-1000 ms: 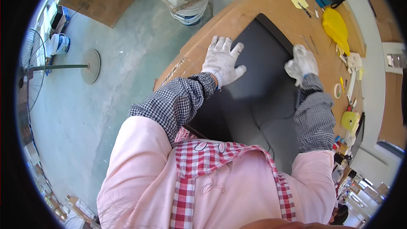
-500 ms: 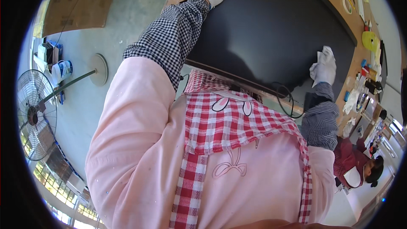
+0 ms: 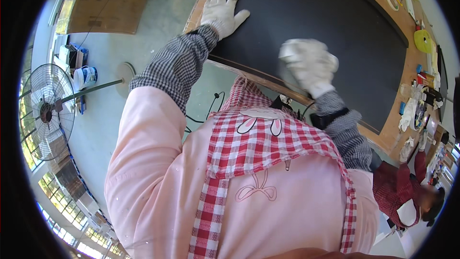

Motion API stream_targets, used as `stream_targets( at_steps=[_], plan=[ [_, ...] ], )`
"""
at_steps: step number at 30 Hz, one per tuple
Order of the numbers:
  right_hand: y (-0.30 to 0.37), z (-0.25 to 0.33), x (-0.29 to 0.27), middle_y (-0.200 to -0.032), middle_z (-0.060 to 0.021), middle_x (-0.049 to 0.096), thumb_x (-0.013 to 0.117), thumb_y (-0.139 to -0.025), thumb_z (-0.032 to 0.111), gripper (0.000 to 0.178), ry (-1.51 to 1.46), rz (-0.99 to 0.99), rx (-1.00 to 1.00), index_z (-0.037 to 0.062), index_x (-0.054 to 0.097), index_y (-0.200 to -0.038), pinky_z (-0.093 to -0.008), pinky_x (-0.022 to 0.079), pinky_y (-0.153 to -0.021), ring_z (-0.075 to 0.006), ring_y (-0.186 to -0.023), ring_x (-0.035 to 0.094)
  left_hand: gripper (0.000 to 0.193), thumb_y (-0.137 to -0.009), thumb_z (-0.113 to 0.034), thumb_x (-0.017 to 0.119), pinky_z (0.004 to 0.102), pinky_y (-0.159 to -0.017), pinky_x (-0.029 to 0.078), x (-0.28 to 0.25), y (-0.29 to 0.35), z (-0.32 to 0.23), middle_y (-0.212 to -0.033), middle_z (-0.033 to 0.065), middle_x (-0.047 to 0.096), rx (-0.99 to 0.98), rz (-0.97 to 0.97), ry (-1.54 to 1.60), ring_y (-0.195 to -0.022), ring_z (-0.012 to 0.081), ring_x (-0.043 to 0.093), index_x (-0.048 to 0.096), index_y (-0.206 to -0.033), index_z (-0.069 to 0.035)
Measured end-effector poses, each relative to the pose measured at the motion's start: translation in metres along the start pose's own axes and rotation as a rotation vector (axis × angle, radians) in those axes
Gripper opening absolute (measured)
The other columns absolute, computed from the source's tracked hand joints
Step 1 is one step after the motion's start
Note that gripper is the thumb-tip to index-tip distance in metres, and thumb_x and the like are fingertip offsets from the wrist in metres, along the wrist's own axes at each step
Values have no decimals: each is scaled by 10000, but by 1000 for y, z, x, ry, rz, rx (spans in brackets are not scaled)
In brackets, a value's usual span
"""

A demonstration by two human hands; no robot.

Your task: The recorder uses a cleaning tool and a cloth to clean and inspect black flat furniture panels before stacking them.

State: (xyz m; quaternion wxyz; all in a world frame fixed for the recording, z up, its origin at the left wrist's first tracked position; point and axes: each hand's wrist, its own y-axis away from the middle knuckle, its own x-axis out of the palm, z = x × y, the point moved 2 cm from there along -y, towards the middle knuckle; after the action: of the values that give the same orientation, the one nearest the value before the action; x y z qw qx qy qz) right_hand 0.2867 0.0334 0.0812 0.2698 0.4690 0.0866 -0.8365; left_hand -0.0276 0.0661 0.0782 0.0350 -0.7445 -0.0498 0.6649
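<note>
A large, flat, matte black panel (image 3: 306, 19) with a raised rim lies on a wooden workbench (image 3: 408, 74). My left hand (image 3: 222, 13), in a white knit glove, rests flat near the panel's left edge with its fingers spread. Over the panel's near part is my gloved right hand (image 3: 314, 64), blurred by motion. Its fingers are closed around what looks like a bunched white cloth (image 3: 291, 50), which is hard to tell apart from the glove.
Tape (image 3: 392, 2), a yellow-green container (image 3: 422, 41) and several small items lie along the bench's right side. A co-worker (image 3: 400, 189) in dark red is at the lower right. A standing fan (image 3: 46, 111) and a large cardboard box (image 3: 112, 2) are at left.
My right hand has moved left across the panel from its right side, toward the middle of the near edge. My left hand has shifted slightly left and down, its fingers now fully in view.
</note>
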Motion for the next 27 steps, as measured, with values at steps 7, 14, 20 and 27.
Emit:
stream_targets(
  at_steps=[7,14,20,27],
  plan=[
    [113,-152,-121,-1112,-138,641,643,-890,401,399,345,-274,662,79,630,-1124,-419,504,-959,-307,-1080,626,744,-913,-459,650,513,-1233,202,2,66,-35,-1524,299,409,-35,10,14,-1455,442,331,429,-1489,-43],
    [208,-202,-136,-1364,-197,609,718,-846,304,498,162,-700,414,24,666,-1254,-439,410,-1126,-350,-1302,549,743,-920,-431,620,524,-1229,186,-7,73,-112,-1479,302,419,44,98,-172,-1392,450,354,405,-1477,11],
    [290,-317,-196,-1141,-206,718,594,-941,480,493,-5,-745,941,60,729,-1164,-425,518,-923,-364,-1068,687,757,-939,-445,599,529,-1233,181,4,76,-165,-1491,313,401,28,105,-181,-1398,463,343,385,-1491,26],
    [278,-373,-268,-1117,-205,728,612,-938,440,455,-34,-779,951,69,727,-1175,-392,524,-900,-321,-1046,709,751,-932,-434,610,524,-1235,182,7,84,-193,-1491,310,408,-58,92,-172,-1405,461,338,402,-1482,33]
  ],
)
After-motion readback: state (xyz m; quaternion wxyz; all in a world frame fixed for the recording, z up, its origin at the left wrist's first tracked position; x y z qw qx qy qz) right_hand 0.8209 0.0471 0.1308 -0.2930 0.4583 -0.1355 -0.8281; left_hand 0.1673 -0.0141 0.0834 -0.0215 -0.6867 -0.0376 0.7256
